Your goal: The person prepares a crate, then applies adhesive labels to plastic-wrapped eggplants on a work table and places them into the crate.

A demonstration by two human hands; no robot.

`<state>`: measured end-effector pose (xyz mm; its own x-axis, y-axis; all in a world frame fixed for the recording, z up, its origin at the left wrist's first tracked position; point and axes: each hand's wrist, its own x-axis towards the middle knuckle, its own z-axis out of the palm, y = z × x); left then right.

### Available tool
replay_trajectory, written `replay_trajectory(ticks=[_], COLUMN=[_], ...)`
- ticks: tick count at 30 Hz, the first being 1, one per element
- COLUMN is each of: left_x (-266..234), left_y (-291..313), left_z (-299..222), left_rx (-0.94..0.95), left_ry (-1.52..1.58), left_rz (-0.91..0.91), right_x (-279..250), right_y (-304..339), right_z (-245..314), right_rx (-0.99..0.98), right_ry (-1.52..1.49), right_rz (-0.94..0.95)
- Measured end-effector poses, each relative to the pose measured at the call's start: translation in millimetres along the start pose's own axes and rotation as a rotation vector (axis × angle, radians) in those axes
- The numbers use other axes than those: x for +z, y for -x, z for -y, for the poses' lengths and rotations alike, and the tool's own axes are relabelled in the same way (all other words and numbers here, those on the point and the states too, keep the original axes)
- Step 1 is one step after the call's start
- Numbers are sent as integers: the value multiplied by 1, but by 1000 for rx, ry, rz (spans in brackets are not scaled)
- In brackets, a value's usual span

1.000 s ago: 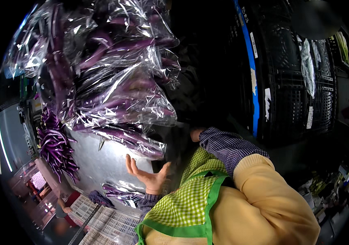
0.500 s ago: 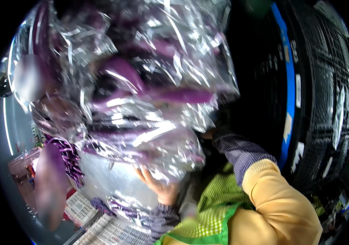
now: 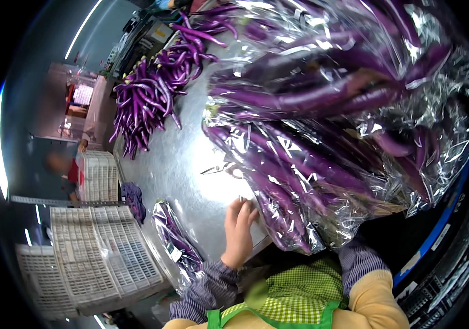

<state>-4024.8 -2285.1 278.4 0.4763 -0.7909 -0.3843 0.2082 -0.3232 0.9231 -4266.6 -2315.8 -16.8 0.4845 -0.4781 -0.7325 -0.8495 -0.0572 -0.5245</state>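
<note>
Large clear plastic bags of long purple eggplants fill the upper right, over the metal table and toward the black crates. Beside their near left corner is my left hand, fingers loosely bent and apart, with nothing visible in it. The fingertips come close to the plastic; whether they touch it I cannot tell. My right forearm reaches up under the bags, which hide the right hand. A pair of scissors lies on the table beyond my left hand.
A heap of loose eggplants covers the table's far left. One bagged bundle of eggplants lies at its left edge. White plastic crates stand left, with a purple cloth nearby. Another person is behind them. Black crates stand right.
The view has swung left, so the bags now appear farther right. The scissors and more of the eggplant heap have come into sight. My left hand now shows clear of the plastic.
</note>
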Motion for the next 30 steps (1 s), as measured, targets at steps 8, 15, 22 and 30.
replay_trajectory(ticks=[8, 15, 22, 30], left_x=[18, -5, -136, -193], left_y=[-66, -51, -20, 21], left_z=[-41, -52, -23, 37], left_rx=[-487, -302, -291, 52], left_ry=[557, 582, 510, 111], left_rz=[121, 108, 57, -267], right_x=[-20, -50, -111, -139], right_y=[137, 241, 332, 358], right_z=[132, 203, 276, 319], right_rx=[-215, -385, -388, -527], right_ry=[-15, 52, -229, -774], right_rz=[144, -18, -137, -261])
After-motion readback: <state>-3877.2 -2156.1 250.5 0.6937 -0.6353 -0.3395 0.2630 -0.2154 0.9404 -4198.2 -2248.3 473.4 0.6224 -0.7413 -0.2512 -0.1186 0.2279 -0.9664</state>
